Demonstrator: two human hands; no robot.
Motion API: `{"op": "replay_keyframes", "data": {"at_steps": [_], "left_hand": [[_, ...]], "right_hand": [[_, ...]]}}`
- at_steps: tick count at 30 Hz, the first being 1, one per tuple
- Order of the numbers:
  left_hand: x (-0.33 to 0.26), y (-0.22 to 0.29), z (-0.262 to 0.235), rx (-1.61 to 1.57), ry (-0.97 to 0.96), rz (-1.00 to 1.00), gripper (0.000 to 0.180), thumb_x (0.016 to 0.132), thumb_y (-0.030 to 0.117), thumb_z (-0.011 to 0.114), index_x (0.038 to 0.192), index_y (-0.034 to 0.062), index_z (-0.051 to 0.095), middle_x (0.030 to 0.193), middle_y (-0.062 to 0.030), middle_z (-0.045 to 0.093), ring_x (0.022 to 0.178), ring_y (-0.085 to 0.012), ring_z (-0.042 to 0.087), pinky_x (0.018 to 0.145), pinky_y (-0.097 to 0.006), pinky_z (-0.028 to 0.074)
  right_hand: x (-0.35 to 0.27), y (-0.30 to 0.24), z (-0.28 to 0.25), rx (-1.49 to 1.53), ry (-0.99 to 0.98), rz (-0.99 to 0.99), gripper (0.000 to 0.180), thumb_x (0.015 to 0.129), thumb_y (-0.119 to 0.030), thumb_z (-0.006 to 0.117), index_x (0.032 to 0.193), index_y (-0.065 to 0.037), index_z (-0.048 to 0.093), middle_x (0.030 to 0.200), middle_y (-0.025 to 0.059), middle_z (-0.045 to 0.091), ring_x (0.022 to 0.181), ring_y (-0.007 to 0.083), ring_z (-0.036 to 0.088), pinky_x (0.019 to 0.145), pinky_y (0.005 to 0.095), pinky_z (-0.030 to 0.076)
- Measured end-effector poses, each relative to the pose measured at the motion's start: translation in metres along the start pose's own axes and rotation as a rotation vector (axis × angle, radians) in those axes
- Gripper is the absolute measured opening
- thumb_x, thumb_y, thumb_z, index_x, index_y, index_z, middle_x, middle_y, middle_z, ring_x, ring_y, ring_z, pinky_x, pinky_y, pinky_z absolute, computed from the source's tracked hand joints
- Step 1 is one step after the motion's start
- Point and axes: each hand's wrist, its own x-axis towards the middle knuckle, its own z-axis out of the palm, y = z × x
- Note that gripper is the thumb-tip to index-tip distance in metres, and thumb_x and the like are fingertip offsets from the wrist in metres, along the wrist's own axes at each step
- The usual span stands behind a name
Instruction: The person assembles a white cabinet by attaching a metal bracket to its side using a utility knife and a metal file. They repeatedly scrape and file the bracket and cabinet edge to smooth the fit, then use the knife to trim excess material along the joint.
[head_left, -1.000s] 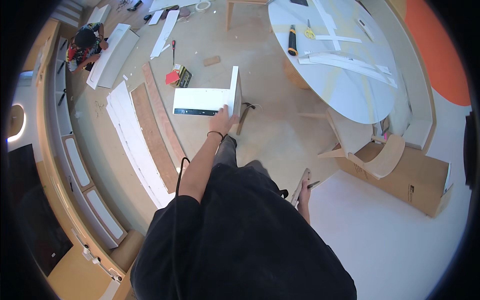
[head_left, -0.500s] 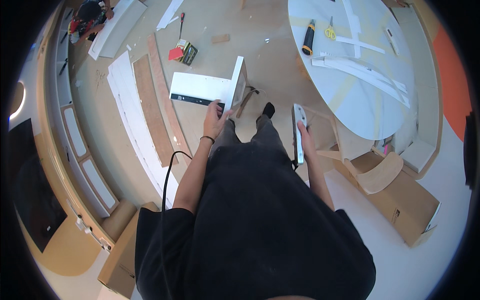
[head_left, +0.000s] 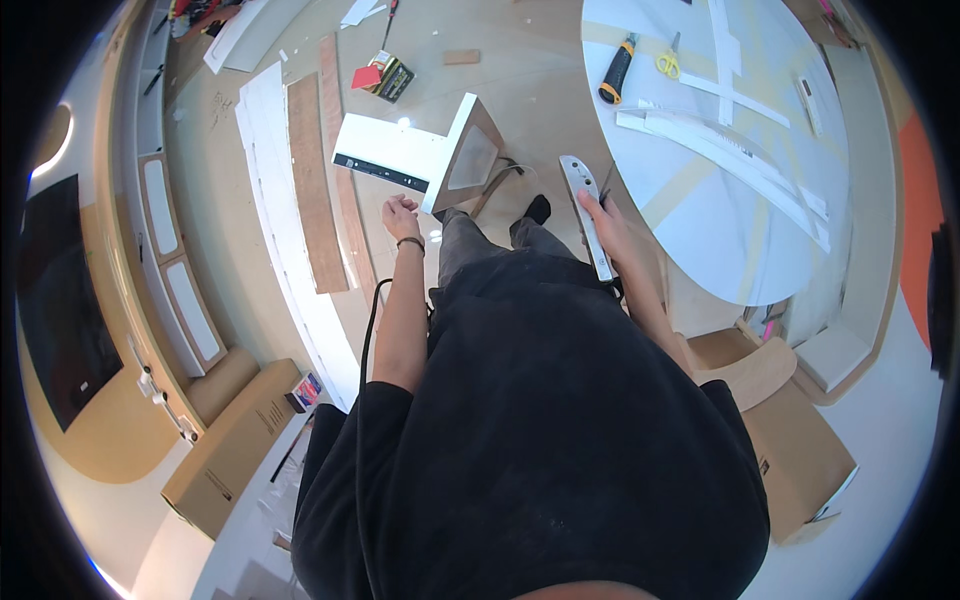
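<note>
Head view: beige floor (head_left: pixel 520 70), white unit (head_left: pixel 390 143), oval table (head_left: pixel 722 252) right.

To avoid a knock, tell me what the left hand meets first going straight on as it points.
Probably the black strip along the near edge of the white L-shaped piece, just ahead of the left hand; depth is unclear.

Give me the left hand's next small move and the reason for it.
I'd probably bring the left hand across to steady the long white object: the right hand grips that alone, while the left looks empty, its fingers curled just beside the white L-shaped piece.
</note>
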Motion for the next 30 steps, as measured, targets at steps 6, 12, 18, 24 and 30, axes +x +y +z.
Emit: {"op": "replay_keyframes", "data": {"at_steps": [6,12,18,24,30], "left_hand": [[-0.066,0.020,-0.004,0.819,-0.019,0.732,0.046,0.091,0.032,0.076,0.124,0.0045,0.060,0.108,-0.0130,0.061,0.095,-0.0272,0.064,0.078,-0.041,0.053],[-0.059,0.031,-0.005,0.869,-0.133,0.754,0.027,0.089,0.023,0.074,0.109,0.0052,0.068,0.099,-0.0107,0.065,0.094,-0.0316,0.064,0.081,-0.043,0.053],[-0.040,0.050,0.003,0.970,-0.193,0.872,0.026,0.087,0.030,0.075,0.097,0.0062,0.071,0.091,-0.0075,0.067,0.093,-0.0290,0.065,0.078,-0.041,0.053],[-0.017,0.067,0.053,0.932,-0.212,0.887,0.030,0.086,0.035,0.077,0.092,0.0054,0.072,0.089,-0.0090,0.068,0.088,-0.0293,0.065,0.075,-0.042,0.053],[-0.003,0.082,0.097,0.867,-0.204,0.899,0.033,0.088,0.039,0.075,0.097,0.0066,0.075,0.088,-0.0097,0.067,0.086,-0.0291,0.066,0.074,-0.042,0.054]], "right_hand": [[0.012,-0.007,0.000,-0.041,-0.081,-0.038,0.086,0.092,-0.066,0.061,0.136,0.007,0.056,0.121,0.0198,0.067,0.111,0.0271,0.063,0.096,0.0357,0.047],[0.014,-0.014,0.004,-0.139,-0.141,-0.044,0.091,0.090,-0.069,0.060,0.136,0.009,0.054,0.123,0.0235,0.066,0.115,0.0303,0.063,0.100,0.0375,0.046],[0.013,-0.015,0.003,-0.146,-0.161,-0.047,0.093,0.090,-0.069,0.059,0.142,0.007,0.051,0.133,0.0259,0.062,0.126,0.0343,0.059,0.107,0.0390,0.042],[0.003,-0.012,-0.001,-0.129,-0.139,-0.025,0.090,0.092,-0.067,0.058,0.143,0.007,0.050,0.135,0.0257,0.062,0.127,0.0350,0.058,0.107,0.0395,0.042],[-0.004,-0.006,0.003,-0.063,-0.137,0.011,0.088,0.093,-0.067,0.058,0.141,0.006,0.052,0.133,0.0259,0.063,0.126,0.0350,0.059,0.106,0.0393,0.043]]}}
